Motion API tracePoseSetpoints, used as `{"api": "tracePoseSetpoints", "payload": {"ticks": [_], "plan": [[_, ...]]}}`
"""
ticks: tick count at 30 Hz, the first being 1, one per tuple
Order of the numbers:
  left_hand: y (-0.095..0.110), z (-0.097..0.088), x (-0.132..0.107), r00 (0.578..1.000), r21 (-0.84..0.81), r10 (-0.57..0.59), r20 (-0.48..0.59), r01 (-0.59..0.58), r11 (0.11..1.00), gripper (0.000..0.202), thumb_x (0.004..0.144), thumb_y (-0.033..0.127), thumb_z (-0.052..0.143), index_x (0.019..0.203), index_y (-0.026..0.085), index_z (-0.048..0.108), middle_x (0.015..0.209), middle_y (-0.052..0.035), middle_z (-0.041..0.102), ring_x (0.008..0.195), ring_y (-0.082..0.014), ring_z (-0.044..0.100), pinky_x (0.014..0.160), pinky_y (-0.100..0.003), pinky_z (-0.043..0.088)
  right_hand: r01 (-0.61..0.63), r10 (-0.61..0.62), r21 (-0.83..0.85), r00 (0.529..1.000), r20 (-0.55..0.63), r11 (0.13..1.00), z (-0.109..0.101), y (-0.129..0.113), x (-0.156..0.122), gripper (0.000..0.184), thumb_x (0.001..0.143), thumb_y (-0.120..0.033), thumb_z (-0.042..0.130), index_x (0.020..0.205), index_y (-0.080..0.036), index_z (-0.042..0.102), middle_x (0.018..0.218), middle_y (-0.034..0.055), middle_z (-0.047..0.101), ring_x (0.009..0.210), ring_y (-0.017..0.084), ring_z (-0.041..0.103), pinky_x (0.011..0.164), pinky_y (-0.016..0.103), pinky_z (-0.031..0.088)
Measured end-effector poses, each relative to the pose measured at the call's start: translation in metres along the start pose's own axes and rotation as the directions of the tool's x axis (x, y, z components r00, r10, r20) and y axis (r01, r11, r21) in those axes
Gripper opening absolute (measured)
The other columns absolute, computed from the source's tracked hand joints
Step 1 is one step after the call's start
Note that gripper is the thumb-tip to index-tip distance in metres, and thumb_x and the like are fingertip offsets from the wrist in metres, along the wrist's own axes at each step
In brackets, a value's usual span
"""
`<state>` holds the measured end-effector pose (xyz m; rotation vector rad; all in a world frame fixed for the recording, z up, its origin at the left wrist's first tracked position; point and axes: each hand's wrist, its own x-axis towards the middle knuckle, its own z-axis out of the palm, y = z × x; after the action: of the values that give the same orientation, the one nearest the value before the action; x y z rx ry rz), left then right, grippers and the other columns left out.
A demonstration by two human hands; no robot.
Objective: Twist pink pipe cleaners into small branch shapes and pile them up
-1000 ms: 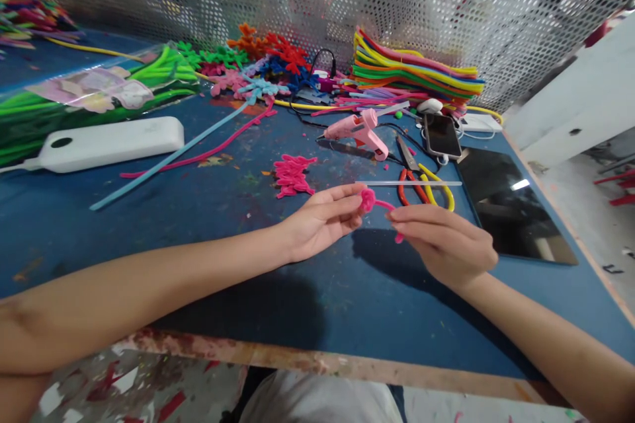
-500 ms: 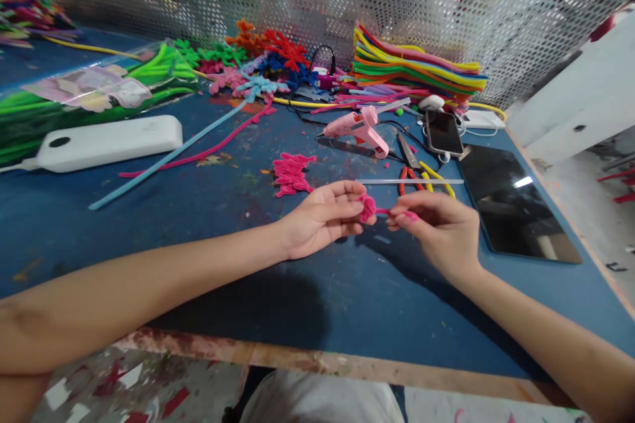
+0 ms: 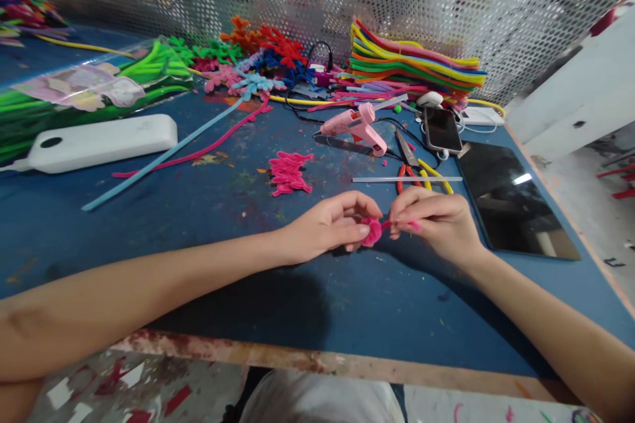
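My left hand (image 3: 332, 225) pinches a small coiled pink pipe cleaner (image 3: 371, 231) just above the blue table (image 3: 198, 225). My right hand (image 3: 439, 221) grips the free end of the same pink pipe cleaner, fingers closed, right beside the coil. Both hands meet near the middle of the table. A small pile of finished pink pipe-cleaner pieces (image 3: 288, 173) lies just beyond my left hand.
A pink glue gun (image 3: 354, 125), scissors and pliers (image 3: 421, 175), a clear glue stick (image 3: 407, 179), a phone (image 3: 441, 131) and a dark tablet (image 3: 513, 205) lie ahead right. Stacked coloured pipe cleaners (image 3: 411, 66) sit by the mesh wall. A white power strip (image 3: 99, 143) lies left.
Both hands have dropped closer to the table and drawn together; my right hand has rolled the pink strand inward, so less free length shows.
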<state>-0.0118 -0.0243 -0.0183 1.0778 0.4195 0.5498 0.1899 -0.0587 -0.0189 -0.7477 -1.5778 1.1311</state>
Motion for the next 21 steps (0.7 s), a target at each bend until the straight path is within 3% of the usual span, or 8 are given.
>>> {"api": "tracePoseSetpoints", "payload": {"ticks": [3,6,9,12,15,17,21], "plan": [[-0.0018,0.0007,0.0013,0.995,-0.193,-0.059,-0.084,0.042,0.980,0.024,0.072,0.013,0.067,0.093,0.016,0.054,0.077,0.0008,0.054,0.058,-0.0050,0.051,0.050,-0.017,0.038,0.100,-0.095,-0.264,0.995,0.031,0.959,-0.0042,-0.0042,0.0007,0.024,0.077,-0.013,0.063,0.090,-0.031,0.072,0.081,0.0025,0.063,0.069,0.014,0.061,0.061,0.030,0.053],[-0.0004,-0.0018,0.0030,0.987,-0.339,-0.111,-0.118,0.065,0.939,0.025,0.075,0.008,0.063,0.095,0.017,0.053,0.079,0.0003,0.055,0.070,-0.0101,0.059,0.059,-0.020,0.045,0.192,-0.163,-0.446,0.981,0.103,0.874,-0.0043,-0.0072,-0.0001,0.028,0.078,-0.011,0.061,0.096,-0.031,0.070,0.086,0.0037,0.063,0.077,0.015,0.061,0.064,0.028,0.051],[0.0024,-0.0053,0.0034,0.976,-0.458,-0.173,-0.135,0.094,0.884,0.025,0.077,0.007,0.060,0.098,0.018,0.051,0.081,-0.0026,0.060,0.079,-0.0129,0.063,0.066,-0.022,0.048,0.237,-0.178,-0.482,0.970,0.166,0.843,-0.0030,-0.0064,-0.0019,0.031,0.079,-0.010,0.059,0.100,-0.031,0.068,0.092,0.0037,0.064,0.082,0.015,0.061,0.066,0.028,0.050],[0.0035,-0.0073,0.0033,0.972,-0.504,-0.203,-0.119,0.117,0.856,0.029,0.074,0.006,0.063,0.098,0.017,0.052,0.078,-0.0015,0.061,0.071,-0.0095,0.063,0.056,-0.015,0.044,0.156,-0.120,-0.366,0.986,0.119,0.917,-0.0011,-0.0031,-0.0033,0.036,0.079,-0.013,0.061,0.109,-0.032,0.063,0.089,0.0023,0.067,0.078,0.015,0.064,0.066,0.028,0.052],[0.0024,-0.0070,0.0031,0.980,-0.380,-0.181,-0.085,0.136,0.915,0.032,0.067,0.006,0.069,0.094,0.015,0.054,0.071,0.0006,0.061,0.063,-0.0086,0.061,0.052,-0.014,0.043,0.020,-0.019,-0.064,1.000,0.024,0.998,0.0000,0.0000,-0.0032,0.047,0.074,-0.016,0.068,0.118,-0.029,0.054,0.080,0.0009,0.068,0.064,0.015,0.065,0.055,0.027,0.054],[0.0013,-0.0061,0.0030,0.987,-0.227,-0.125,-0.102,0.099,0.969,0.030,0.063,0.006,0.072,0.087,0.013,0.056,0.070,0.0006,0.062,0.061,-0.0089,0.062,0.055,-0.016,0.045,-0.007,0.006,0.069,1.000,0.018,0.998,-0.0002,0.0005,-0.0020,0.037,0.071,-0.016,0.071,0.105,-0.025,0.060,0.076,0.0015,0.068,0.060,0.015,0.065,0.051,0.026,0.053],[0.0007,-0.0040,0.0015,0.971,0.147,0.077,-0.225,-0.045,0.988,0.023,0.061,0.012,0.074,0.079,0.013,0.060,0.073,-0.0003,0.066,0.064,-0.0080,0.061,0.064,-0.018,0.048,0.031,-0.025,-0.069,0.996,0.085,0.997,0.0024,-0.0030,0.0005,0.009,0.069,-0.013,0.072,0.074,-0.019,0.068,0.073,0.0040,0.067,0.065,0.016,0.064,0.058,0.028,0.054]]}}
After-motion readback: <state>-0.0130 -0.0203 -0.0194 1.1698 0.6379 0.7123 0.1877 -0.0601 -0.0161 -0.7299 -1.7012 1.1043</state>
